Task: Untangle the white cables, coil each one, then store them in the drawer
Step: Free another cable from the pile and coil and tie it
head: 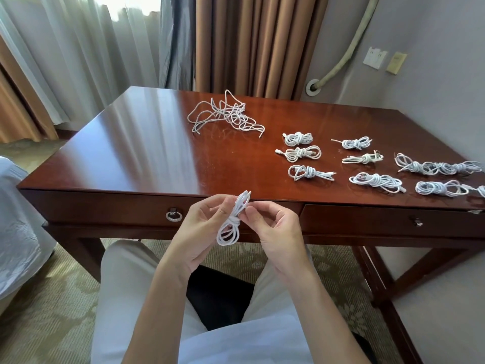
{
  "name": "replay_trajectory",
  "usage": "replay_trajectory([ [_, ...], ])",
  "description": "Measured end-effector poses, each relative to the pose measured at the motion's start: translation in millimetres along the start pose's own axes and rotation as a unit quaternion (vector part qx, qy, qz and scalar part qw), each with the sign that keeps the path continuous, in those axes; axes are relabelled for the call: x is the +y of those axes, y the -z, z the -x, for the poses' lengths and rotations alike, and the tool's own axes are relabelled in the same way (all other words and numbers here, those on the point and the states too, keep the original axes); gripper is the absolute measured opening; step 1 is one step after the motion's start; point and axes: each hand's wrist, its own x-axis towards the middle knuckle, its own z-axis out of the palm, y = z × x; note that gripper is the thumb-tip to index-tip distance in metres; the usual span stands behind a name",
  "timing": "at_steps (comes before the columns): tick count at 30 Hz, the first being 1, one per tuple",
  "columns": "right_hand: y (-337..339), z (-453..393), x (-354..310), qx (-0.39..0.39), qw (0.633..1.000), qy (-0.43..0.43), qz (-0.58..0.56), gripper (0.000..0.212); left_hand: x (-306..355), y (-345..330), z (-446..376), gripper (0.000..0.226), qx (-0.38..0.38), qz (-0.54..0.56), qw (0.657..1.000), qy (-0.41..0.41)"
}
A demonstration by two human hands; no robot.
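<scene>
Just below the centre of the frame, a seated person is holding a small white cable bundle [232, 222] between both hands, in front of the desk [147, 153] edge. The left hand [202, 229] and right hand [273, 229] are each pinching its upper half, grips narrow, equally near. The bundle's long axis is running nearly upright; it is wrapped at the waist, loops hanging below. A closed drawer [118, 208] sits just behind. Finished coils [304, 153] are lying at right; a tangled pile [228, 114] is waiting upper centre.
</scene>
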Motion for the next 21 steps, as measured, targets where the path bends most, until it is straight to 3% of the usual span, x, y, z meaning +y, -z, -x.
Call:
replay_trajectory([
  [3, 1.2, -2.2, 1.0, 0.022, 0.999, -0.012, -0.042, 0.010, -4.7, -2.0, -2.4, 0.031, -0.024, 0.018, 0.999, 0.018],
  [8, 1.2, -2.6, 6.0, 0.035, 0.998, -0.034, -0.046, 0.013, -12.5, -3.0, -3.9, 0.044, -0.063, -0.016, 0.997, 0.049],
  [10, 2.8, -4.8, 9.7, 0.054, 0.998, -0.002, 0.026, 0.010, -12.8, -1.6, -5.0, 0.045, -0.053, -0.036, 0.997, 0.037],
  [12, 6.2, -7.2, 12.9, 0.064, 0.981, 0.052, 0.175, 0.010, -12.9, 1.6, -6.7, 0.042, -0.036, -0.048, 0.998, 0.012],
  [14, 6.6, -4.7, 10.2, 0.047, 0.964, 0.062, 0.255, 0.009, -12.2, 1.7, -8.0, 0.036, -0.007, -0.055, 0.998, -0.008],
  [21, 13.3, 0.4, -11.9, -0.019, 0.956, 0.011, 0.292, 0.010, -17.2, -1.6, -9.6, 0.036, 0.049, 0.016, 0.998, -0.031],
])
